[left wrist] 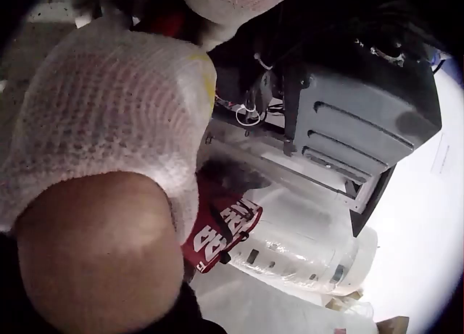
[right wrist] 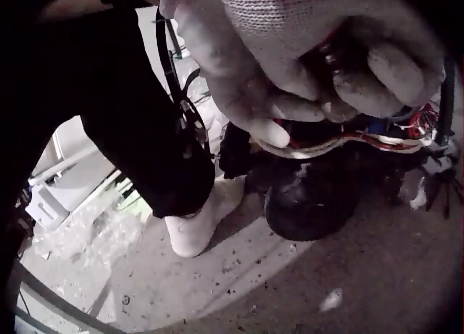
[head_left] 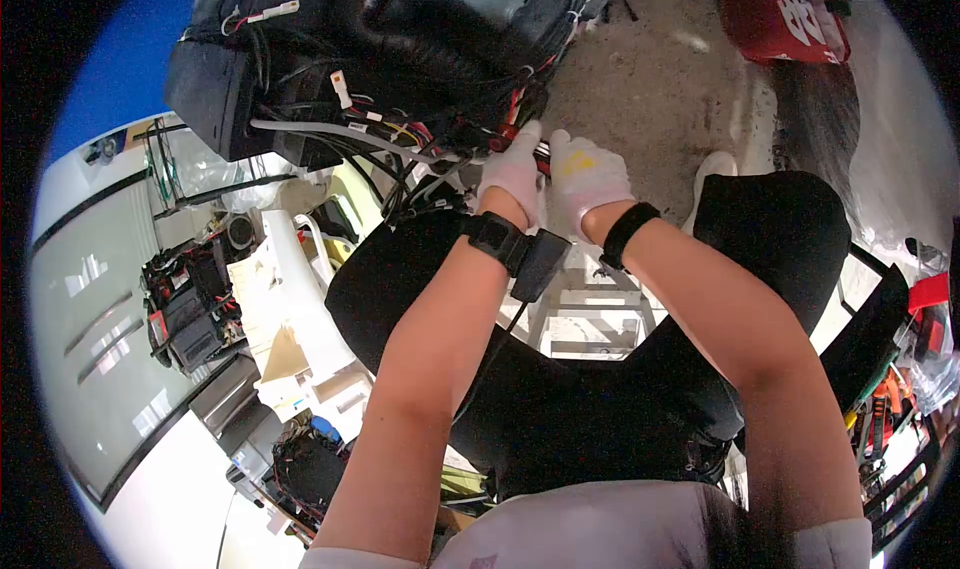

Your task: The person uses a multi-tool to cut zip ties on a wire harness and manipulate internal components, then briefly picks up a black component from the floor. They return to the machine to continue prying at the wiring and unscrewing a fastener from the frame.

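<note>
Both hands wear white knit gloves and meet at the edge of a dark housing full of wiring. My left hand grips a small dark red and black piece beside the harness, its thumb pointing forward. Close against it, my right hand, yellow-marked on the back, holds the same piece. Curled glove fingers surround the shiny dark piece in the right wrist view, hiding most of it; I cannot tell its kind. A grey sleeved cable and several black wires run left of the hands.
White connectors hang loose on the housing. A red bag lies at upper right, near clear plastic sheeting. Below the hands, between the knees, is a pale metal frame. A dark round object sits low by the floor.
</note>
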Motion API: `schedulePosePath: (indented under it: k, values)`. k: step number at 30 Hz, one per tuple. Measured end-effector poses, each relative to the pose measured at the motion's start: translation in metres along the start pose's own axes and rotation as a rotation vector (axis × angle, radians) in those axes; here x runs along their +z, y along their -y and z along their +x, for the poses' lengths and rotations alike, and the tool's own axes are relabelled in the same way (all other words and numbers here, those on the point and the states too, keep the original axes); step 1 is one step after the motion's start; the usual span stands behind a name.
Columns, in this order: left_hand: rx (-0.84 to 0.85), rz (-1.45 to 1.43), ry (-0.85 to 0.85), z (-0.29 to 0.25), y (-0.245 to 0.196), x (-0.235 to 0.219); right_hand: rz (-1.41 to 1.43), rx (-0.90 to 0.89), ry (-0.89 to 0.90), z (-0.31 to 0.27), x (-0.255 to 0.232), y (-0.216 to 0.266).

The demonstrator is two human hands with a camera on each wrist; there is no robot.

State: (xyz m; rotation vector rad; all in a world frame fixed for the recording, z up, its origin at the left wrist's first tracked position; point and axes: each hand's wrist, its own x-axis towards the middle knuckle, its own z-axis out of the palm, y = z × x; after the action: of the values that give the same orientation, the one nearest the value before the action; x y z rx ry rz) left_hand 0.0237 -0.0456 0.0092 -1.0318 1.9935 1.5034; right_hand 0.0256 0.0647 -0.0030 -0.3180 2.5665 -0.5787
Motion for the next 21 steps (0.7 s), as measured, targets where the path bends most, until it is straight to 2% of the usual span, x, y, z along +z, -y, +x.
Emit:
schedulePosePath:
  k: [2, 3, 5, 7, 8, 9, 12, 13, 14, 15, 16, 17, 18, 19, 20, 21]
  values:
    - [0.349, 0.236, 0.109, 0.029, 0.033, -0.007, 0.008, 0.008, 0.002, -0.001, -0.003, -0.005]
    - [0.353, 0.24, 0.113, 0.035, 0.034, -0.006, 0.121, -0.004, 0.054, -0.003, -0.014, -0.006]
    - [0.052, -0.511, 0.321, 0.045, 0.04, -0.005, 0.239, -0.008, 0.105, -0.004, -0.033, -0.012]
    - [0.272, -0.503, 0.482, 0.057, 0.05, -0.007, 0.632, 0.068, 0.296, 0.005, -0.049, -0.027]
    - [0.149, -0.697, 0.559, 0.047, 0.041, -0.008, 0.842, 0.179, 0.481, 0.008, -0.044, -0.034]
    - [0.021, -0.89, 0.631, 0.041, 0.036, -0.009, 0.846, 0.181, 0.479, 0.008, -0.033, -0.036]
    - [-0.001, -0.844, 0.56, 0.033, 0.033, -0.01, 1.117, 0.207, 0.698, 0.007, -0.003, -0.037]
    - [-0.008, -0.834, 0.534, 0.029, 0.032, -0.01, 1.122, 0.211, 0.7, 0.007, 0.003, -0.041]
    - [0.031, -0.689, 0.554, 0.025, 0.029, -0.011, 1.209, 0.14, 0.62, 0.005, -0.002, -0.038]
    - [0.027, -0.686, 0.554, 0.029, 0.033, -0.011, 1.292, 0.067, 0.537, 0.005, -0.005, -0.035]
    - [-0.006, -0.631, 0.508, 0.036, 0.039, -0.01, 1.002, -0.053, 0.384, 0.011, -0.005, -0.037]
    - [-0.037, -0.577, 0.461, 0.041, 0.042, -0.01, 1.003, -0.049, 0.384, 0.006, -0.006, -0.031]
    - [-0.039, -0.579, 0.463, 0.042, 0.04, -0.01, 0.678, -0.077, 0.164, -0.004, -0.008, -0.022]
    - [-0.018, -0.461, 0.364, 0.043, 0.038, -0.011, 0.348, -0.102, -0.049, -0.012, -0.012, -0.014]
    - [0.002, -0.342, 0.267, 0.041, 0.035, -0.01, 0.17, -0.123, -0.003, -0.017, -0.025, -0.008]
    - [-0.002, -0.342, 0.27, 0.04, 0.033, -0.008, 0.169, -0.118, -0.002, -0.016, -0.023, -0.008]
